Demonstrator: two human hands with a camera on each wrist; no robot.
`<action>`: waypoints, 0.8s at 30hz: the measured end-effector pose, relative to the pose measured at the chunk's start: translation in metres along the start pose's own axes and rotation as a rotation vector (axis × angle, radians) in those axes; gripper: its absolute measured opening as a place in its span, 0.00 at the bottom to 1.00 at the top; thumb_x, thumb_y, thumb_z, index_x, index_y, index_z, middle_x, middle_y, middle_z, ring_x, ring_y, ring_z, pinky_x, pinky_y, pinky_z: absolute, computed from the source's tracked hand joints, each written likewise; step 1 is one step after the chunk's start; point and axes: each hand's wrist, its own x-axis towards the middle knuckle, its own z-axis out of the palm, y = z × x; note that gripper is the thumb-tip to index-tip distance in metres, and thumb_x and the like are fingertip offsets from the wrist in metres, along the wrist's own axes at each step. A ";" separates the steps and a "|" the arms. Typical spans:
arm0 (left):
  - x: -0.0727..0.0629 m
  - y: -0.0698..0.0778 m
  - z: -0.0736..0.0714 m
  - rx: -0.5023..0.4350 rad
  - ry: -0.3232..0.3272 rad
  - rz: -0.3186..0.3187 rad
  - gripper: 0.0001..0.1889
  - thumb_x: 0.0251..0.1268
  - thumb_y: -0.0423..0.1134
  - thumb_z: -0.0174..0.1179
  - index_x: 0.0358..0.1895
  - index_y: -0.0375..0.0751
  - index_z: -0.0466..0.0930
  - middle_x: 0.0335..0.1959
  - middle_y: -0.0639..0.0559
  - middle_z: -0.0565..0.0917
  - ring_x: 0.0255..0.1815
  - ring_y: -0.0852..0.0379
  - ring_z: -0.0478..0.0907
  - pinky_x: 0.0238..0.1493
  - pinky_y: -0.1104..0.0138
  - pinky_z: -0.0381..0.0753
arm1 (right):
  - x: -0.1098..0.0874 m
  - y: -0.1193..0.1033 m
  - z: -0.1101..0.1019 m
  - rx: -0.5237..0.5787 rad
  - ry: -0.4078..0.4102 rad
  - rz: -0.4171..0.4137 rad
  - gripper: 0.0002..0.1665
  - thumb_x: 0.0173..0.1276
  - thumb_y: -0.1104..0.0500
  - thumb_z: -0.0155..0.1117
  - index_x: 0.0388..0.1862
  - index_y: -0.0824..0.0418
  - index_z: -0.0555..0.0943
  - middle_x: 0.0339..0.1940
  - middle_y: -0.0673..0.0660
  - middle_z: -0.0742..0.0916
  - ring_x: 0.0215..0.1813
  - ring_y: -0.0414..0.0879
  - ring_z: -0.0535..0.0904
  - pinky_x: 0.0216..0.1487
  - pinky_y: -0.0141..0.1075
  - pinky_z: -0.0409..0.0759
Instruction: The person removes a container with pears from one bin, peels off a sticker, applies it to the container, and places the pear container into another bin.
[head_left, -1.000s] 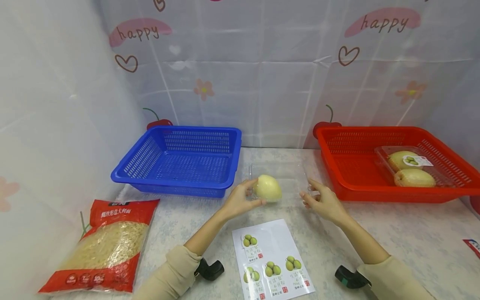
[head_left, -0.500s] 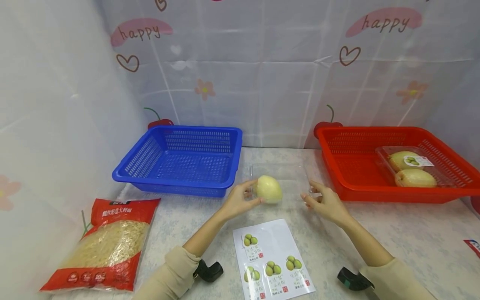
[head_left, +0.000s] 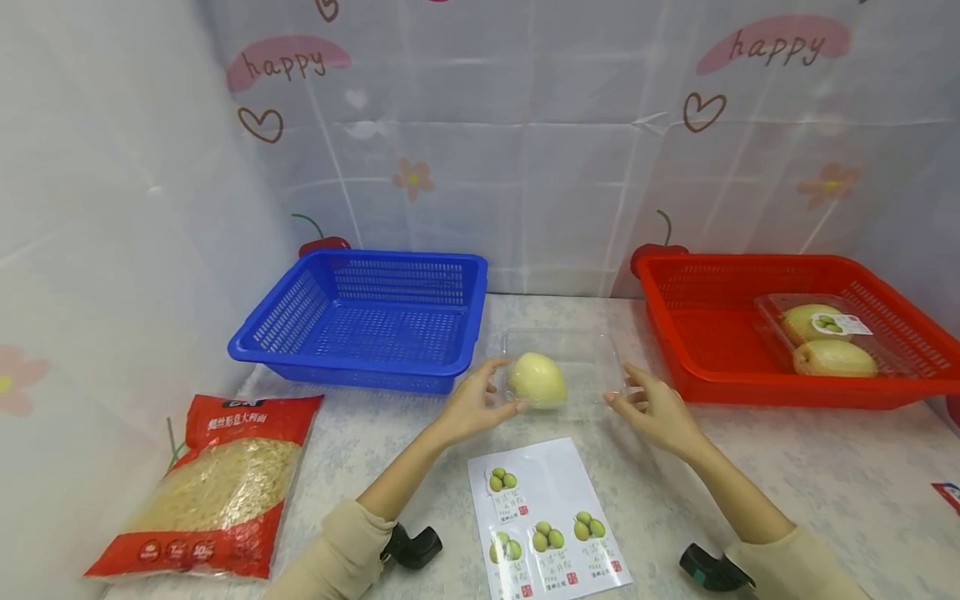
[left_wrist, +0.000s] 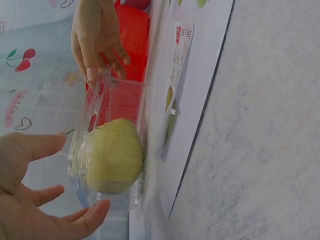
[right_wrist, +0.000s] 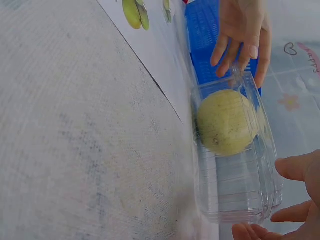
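A clear plastic clamshell box [head_left: 588,371] lies on the table between the hands, and its lid looks down. Inside, toward its left end, sits one pale yellow-green fruit [head_left: 537,380], rounded and smooth. At the left end my left hand [head_left: 472,407] has its thumb and fingers spread; in the left wrist view, fingers [left_wrist: 95,215] of it stand close beside the box without gripping it. My right hand [head_left: 660,412] is at the right end, its fingers parted; in the right wrist view its thumb [right_wrist: 292,167] is beside the box edge. Contact is hard to tell.
A blue basket [head_left: 352,367] stands at back left. The red basket [head_left: 697,379] at back right holds a labelled box of two fruits [head_left: 834,358]. A sticker sheet [head_left: 536,483] lies in front; a pasta bag [head_left: 217,483] is at left.
Both hands have eased slightly away from the box ends, their fingers loosening. The box and fruit stay in about the same place; the view has shifted a little.
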 end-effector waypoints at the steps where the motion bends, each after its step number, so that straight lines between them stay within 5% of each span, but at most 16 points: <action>1: -0.001 0.001 -0.001 0.041 0.015 -0.005 0.31 0.54 0.39 0.68 0.60 0.33 0.67 0.52 0.34 0.76 0.43 0.41 0.78 0.39 0.58 0.79 | -0.001 0.000 0.001 -0.010 0.021 -0.009 0.38 0.66 0.55 0.61 0.66 0.77 0.62 0.53 0.78 0.75 0.48 0.67 0.78 0.43 0.53 0.81; 7: -0.012 0.012 -0.006 0.284 0.030 -0.027 0.16 0.55 0.42 0.67 0.40 0.38 0.73 0.29 0.46 0.78 0.28 0.55 0.71 0.30 0.66 0.70 | -0.006 -0.004 0.008 -0.082 0.232 -0.139 0.34 0.59 0.62 0.66 0.61 0.75 0.68 0.50 0.76 0.71 0.50 0.67 0.67 0.45 0.59 0.70; 14: -0.021 0.015 -0.015 0.427 -0.268 -0.130 0.20 0.50 0.47 0.70 0.40 0.38 0.78 0.21 0.55 0.75 0.23 0.59 0.70 0.24 0.68 0.70 | -0.010 -0.019 0.014 -0.078 0.317 -0.252 0.26 0.56 0.66 0.68 0.55 0.69 0.75 0.43 0.65 0.76 0.39 0.52 0.71 0.35 0.42 0.74; 18: -0.024 0.006 -0.018 0.434 -0.353 -0.152 0.23 0.46 0.45 0.73 0.43 0.36 0.78 0.24 0.53 0.75 0.26 0.58 0.70 0.27 0.66 0.70 | -0.008 -0.024 0.022 -0.043 0.249 -0.386 0.21 0.54 0.69 0.69 0.48 0.69 0.79 0.36 0.58 0.79 0.30 0.43 0.75 0.31 0.35 0.80; 24: -0.028 -0.005 -0.023 0.423 -0.362 -0.172 0.24 0.38 0.39 0.76 0.41 0.37 0.77 0.25 0.52 0.74 0.27 0.56 0.69 0.27 0.65 0.70 | -0.006 -0.033 0.042 0.053 -0.047 -0.488 0.15 0.59 0.69 0.65 0.46 0.69 0.79 0.33 0.52 0.82 0.32 0.37 0.78 0.34 0.32 0.82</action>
